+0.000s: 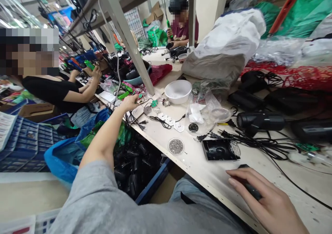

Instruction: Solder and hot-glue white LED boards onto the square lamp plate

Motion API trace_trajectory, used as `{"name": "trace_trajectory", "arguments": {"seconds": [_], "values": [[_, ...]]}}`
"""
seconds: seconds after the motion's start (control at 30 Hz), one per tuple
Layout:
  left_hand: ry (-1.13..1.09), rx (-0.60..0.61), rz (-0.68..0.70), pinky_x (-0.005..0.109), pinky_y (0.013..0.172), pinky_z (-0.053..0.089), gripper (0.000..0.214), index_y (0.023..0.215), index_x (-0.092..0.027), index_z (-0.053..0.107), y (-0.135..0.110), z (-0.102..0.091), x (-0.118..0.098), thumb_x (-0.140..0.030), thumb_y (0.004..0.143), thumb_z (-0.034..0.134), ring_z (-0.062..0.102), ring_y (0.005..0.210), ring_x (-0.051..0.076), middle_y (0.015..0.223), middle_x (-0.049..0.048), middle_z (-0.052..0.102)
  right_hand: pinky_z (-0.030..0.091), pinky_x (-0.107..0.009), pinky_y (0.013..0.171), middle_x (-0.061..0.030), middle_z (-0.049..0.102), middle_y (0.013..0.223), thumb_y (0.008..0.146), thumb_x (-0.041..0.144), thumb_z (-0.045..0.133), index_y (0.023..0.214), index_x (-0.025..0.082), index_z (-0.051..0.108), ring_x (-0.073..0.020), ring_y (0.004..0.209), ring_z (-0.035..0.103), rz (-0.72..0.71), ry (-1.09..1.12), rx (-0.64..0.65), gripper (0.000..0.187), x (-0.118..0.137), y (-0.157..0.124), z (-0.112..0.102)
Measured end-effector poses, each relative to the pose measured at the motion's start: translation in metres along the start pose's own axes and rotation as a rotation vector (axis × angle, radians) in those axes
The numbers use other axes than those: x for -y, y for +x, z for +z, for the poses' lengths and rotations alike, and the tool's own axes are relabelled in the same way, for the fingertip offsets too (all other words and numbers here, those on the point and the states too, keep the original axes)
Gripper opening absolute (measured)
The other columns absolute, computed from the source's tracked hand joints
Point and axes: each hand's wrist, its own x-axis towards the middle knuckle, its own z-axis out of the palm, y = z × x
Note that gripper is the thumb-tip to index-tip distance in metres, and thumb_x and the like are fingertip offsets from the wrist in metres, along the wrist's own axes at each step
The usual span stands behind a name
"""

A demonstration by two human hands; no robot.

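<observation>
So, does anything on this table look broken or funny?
Yes: a black hair dryer casing lies opened on the bench near the right hand. It looks like a half shell, unlike the whole dryers farther along.

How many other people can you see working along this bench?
2: one person in a black top at the left, and one in a maroon T-shirt at the far end. More may be hidden behind the large white sack.
</observation>
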Motion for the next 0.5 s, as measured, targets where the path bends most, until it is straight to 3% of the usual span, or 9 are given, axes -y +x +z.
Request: {"name": "trace_trajectory", "arguments": {"seconds": [0.1,0.23,0.3,0.4,0.5], "values": [[-0.075,-0.102,0.042,0.032,0.087,0.049,0.028,0.11,-0.017,0.064,-0.002,-0.022,-0.017,-0.026,0.085,0.057,0.065,0.099,0.025,0.103,0.009,0.07,0.06,-0.026,0.07,-0.0051,0.074,0.097,0.095,0.053,0.058,0.095,0.029,0.075,-0.0197,0.083,0.073,0.02,0.021,-0.022,0.029,0.006,0.005,0.001],[-0.316,-0.305,0.207,0.031,0.094,0.049,0.022,0.097,-0.017,0.07,-0.01,-0.049,-0.052,-0.026,0.084,0.055,0.064,0.101,0.022,0.105,0.007,0.07,0.059,-0.031,0.075,-0.0061,0.073,0.099,0.099,0.053,0.052,0.096,0.028,0.074,-0.0206,0.082,0.069,0.064,0.063,-0.027,0.033,0.018,0.023,0.006],[-0.422,-0.277,0.257,0.03,0.09,0.051,0.019,0.09,-0.017,0.071,-0.014,-0.058,-0.071,-0.028,0.081,0.057,0.064,0.095,0.021,0.098,0.0049,0.071,0.058,-0.03,0.072,-0.0059,0.073,0.095,0.1,0.049,0.051,0.095,0.027,0.073,-0.0197,0.08,0.069,0.004,0.081,-0.015,0.031,0.02,0.037,0.009],[-0.553,-0.134,0.28,0.028,0.082,0.051,0.016,0.08,-0.017,0.071,-0.019,-0.068,-0.096,-0.029,0.076,0.062,0.064,0.082,0.018,0.083,0.0012,0.071,0.057,-0.03,0.072,-0.0057,0.072,0.091,0.099,0.041,0.052,0.095,0.024,0.072,-0.0191,0.079,0.069,-0.09,0.092,0.023,0.026,0.019,0.062,0.014],[-0.682,-0.083,0.283,0.026,0.073,0.05,0.018,0.078,-0.017,0.072,-0.028,-0.079,-0.115,-0.032,0.074,0.064,0.062,0.072,0.015,0.072,-0.0004,0.068,0.057,-0.034,0.076,-0.0071,0.07,0.095,0.095,0.036,0.057,0.104,0.022,0.07,-0.0201,0.082,0.069,-0.087,0.124,0.007,0.022,0.019,0.093,0.024]]}}
